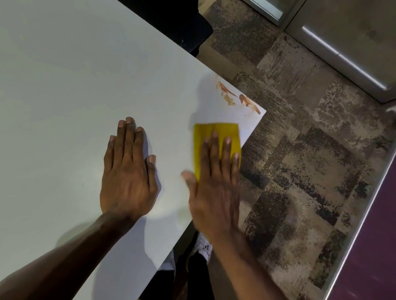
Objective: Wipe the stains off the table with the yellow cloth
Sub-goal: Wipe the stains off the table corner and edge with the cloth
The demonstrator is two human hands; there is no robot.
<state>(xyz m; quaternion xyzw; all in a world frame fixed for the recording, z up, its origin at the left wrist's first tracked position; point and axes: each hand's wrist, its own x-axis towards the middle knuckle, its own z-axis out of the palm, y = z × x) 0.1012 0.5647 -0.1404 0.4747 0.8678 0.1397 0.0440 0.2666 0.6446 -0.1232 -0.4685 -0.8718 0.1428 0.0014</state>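
Pressing the yellow cloth [217, 137] flat under spread fingers [225, 152], the right hand [215, 190] is needing firm strokes toward the corner stains [238, 98] while the left hand [128, 174], fingers together, is bracing the tabletop [65, 88].

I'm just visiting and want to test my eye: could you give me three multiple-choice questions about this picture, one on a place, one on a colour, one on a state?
1. Where are the stains?
A. by the table's far corner
B. under the left hand
C. on the floor

2. What colour is the cloth?
A. blue
B. yellow
C. white

3. How is the left hand?
A. clenched
B. holding the cloth
C. flat on the table

Answers: 1 A, orange-brown smears sit beyond the cloth by the corner; 2 B, yellow shows under the right hand; 3 C, its fingers lie spread, empty.
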